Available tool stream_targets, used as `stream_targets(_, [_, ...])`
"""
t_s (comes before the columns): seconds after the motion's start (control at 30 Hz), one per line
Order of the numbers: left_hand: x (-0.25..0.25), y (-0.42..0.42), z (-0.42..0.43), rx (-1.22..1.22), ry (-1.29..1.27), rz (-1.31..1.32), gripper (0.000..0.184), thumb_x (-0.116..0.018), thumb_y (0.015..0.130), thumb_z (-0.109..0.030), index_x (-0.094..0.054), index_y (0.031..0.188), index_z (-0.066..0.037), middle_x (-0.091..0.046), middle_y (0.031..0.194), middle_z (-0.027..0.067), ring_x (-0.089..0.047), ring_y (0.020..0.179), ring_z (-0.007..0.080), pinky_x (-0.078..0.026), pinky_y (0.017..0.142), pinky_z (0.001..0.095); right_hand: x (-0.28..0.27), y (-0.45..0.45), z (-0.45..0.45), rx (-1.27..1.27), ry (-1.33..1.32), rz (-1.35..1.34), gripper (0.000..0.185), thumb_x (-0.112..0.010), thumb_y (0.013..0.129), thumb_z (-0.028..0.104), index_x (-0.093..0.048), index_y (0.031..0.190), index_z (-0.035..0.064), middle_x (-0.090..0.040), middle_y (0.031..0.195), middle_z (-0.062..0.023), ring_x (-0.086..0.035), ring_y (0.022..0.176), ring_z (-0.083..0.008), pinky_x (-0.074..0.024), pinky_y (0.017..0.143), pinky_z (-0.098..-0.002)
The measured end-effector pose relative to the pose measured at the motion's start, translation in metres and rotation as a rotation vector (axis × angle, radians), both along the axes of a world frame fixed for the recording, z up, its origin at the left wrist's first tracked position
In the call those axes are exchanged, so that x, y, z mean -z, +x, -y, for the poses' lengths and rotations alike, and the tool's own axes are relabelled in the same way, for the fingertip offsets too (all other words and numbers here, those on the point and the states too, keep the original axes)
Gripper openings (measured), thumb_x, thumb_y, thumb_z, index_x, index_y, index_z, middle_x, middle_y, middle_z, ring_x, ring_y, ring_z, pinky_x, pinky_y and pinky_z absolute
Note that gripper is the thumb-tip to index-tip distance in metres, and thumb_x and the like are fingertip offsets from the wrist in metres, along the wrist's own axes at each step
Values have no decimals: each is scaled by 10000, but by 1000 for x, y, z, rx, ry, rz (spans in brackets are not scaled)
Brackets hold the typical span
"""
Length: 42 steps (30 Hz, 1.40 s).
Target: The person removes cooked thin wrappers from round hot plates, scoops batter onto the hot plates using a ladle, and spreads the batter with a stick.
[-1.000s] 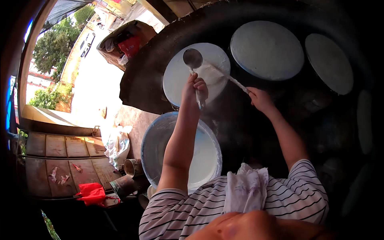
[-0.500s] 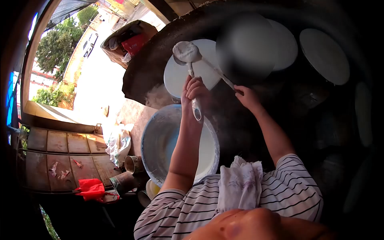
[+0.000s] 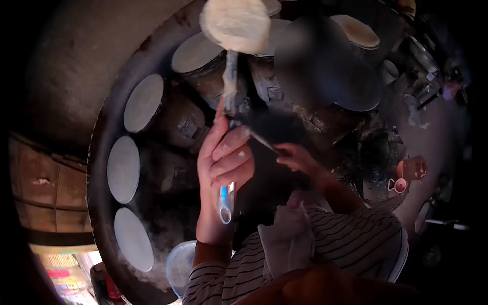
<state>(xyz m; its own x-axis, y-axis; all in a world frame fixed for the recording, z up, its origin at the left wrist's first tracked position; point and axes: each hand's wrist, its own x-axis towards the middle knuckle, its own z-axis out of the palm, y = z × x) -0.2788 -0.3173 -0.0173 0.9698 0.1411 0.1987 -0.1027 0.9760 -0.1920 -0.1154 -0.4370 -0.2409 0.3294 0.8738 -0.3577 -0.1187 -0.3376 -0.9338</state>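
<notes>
My left hand (image 3: 223, 157) is closed around the handle of a ladle (image 3: 231, 76), raised upright near the top of the view. Its round bowl holds or is coated with pale, creamy batter (image 3: 236, 23). My right hand (image 3: 297, 157) is farther right and lower, its fingers closed on a thin stick-like tool (image 3: 262, 141). That tool's far end passes behind my left hand, so its head is hidden. Several round, flat white-topped griddles (image 3: 131, 169) curve around the left and far side, each standing on a dark drum-like stove.
A blue-rimmed basin (image 3: 178, 272) stands at lower left, partly behind my left arm, with steam nearby. The dark rim (image 3: 94, 152) curves round the griddles. A browned round (image 3: 356, 31) lies at upper right. A pink cup (image 3: 400, 185) sits at the right. A blurred dark patch covers part of the upper middle.
The view has swung from the basin and bright doorway toward the ring of griddles. The ladle is now nearer the camera, apart from the griddle it was over; both hands keep their tools.
</notes>
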Motion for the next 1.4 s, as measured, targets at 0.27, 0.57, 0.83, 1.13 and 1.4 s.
stream_targets(0.27, [112,351,93,798,-46,-144,391,-452,981,-249,-381,632,-90,-372,532,-16,-403,380,79,-382,363,227,37,204,200,1285,239,59,403,-519,835,-4,-535,1238,12,-578,826,-32,-541,662,-95,-447,490,-256])
stream_targets(0.57, [189,468,147,588,717,-580,215,-501,960,-175,-515,1149,-276,-360,607,-58,-339,435,19,-303,364,160,63,200,160,1477,93,333,400,-565,698,-36,-606,1095,-17,-586,907,-99,-571,791,-206,-485,696,-305])
stream_targets(0.83, [192,540,86,507,1417,-405,557,-482,927,-92,-299,1425,-262,-378,614,-31,-350,426,59,-323,361,221,48,230,110,1424,-342,772,413,-560,714,-45,-590,1121,18,-556,1059,-162,-521,1028,-356,-461,848,-394])
stream_targets(1.13, [212,562,6,281,1934,-269,565,-525,904,-71,-356,1422,-223,-415,577,-14,-370,366,83,-337,319,266,29,241,74,1438,-640,1074,398,-561,688,-32,-642,1061,82,-605,1037,-61,-564,967,-284,-499,804,-366])
stream_targets(1.4, [266,600,-52,-439,2468,51,544,-568,879,-136,-408,1394,-208,-651,898,119,-609,623,228,-478,543,329,26,286,53,1392,-442,1053,263,-568,753,-18,-673,982,56,-632,1030,-91,-597,947,-283,-499,816,-357])
